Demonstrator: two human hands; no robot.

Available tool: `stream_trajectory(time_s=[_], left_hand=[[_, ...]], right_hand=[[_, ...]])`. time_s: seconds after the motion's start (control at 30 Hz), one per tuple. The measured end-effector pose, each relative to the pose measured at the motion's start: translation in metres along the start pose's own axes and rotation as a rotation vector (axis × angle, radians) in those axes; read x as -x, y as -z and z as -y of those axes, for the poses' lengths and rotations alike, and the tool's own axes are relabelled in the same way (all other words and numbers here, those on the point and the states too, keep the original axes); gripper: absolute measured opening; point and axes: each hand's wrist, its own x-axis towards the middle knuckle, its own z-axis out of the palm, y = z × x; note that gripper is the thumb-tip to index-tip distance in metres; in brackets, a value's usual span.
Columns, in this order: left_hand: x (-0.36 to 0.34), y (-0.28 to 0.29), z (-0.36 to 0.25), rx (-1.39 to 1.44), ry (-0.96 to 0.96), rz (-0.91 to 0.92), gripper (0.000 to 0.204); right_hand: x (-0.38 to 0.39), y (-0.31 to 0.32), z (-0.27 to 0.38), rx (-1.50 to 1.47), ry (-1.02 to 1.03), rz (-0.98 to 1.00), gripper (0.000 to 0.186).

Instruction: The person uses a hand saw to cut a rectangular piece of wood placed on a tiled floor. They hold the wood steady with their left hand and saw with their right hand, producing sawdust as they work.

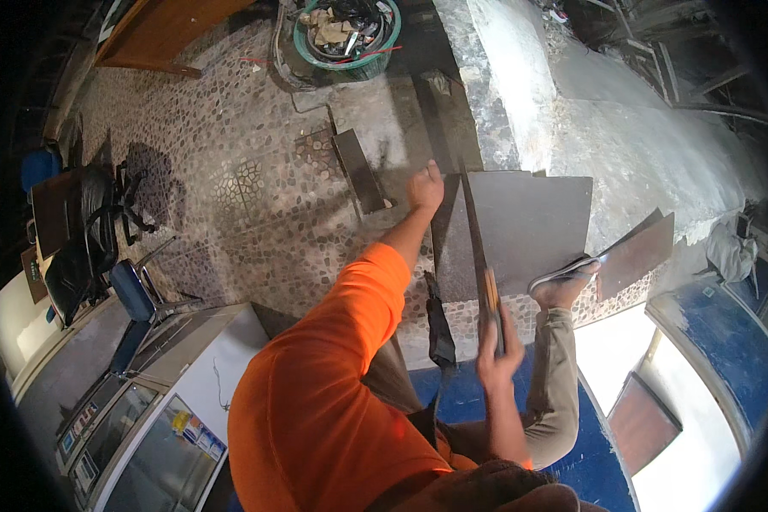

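A flat dark grey board (529, 226) lies ahead of me, with my sandalled foot (563, 282) on its near right corner. My right hand (499, 354) is closed around a long, narrow dark tool (476, 230) with a wood-coloured part close to the fingers. This tool points away from me along the board's left side and looks like a handsaw, though its edge is unclear. Beyond the board's far left corner, my left hand (427, 186) is closed with the fingers curled. What it grips, if anything, is hidden.
A loose dark strip (360, 171) lies on the pebble-patterned floor (256, 196). Farther off stands a green basket (363, 66) of scraps. Brown sheet pieces (636, 256) lean at the right. A glass-fronted cabinet (166, 452) and chairs (132, 294) stand at the left.
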Motion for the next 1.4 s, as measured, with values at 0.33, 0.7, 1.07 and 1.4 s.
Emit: stream_trajectory(time_s=[0.33, 0.7, 1.07, 1.4], left_hand=[[0.001, 0.006, -0.003, 0.029, -0.028, 0.081, 0.063], [-0.023, 0.008, 0.02, 0.045, -0.013, 0.117, 0.062], [0.002, 0.007, -0.017, 0.118, 0.014, 0.112, 0.058], [-0.016, 0.002, 0.021, 0.092, -0.086, 0.083, 0.059]], right_hand=[[-0.001, -0.001, 0.012, 0.069, -0.011, -0.009, 0.04], [-0.144, -0.08, 0.003, -0.072, 0.014, 0.017, 0.04], [-0.034, -0.026, -0.008, 0.006, -0.054, -0.025, 0.043], [0.049, 0.03, 0.02, 0.021, -0.153, 0.107, 0.043]])
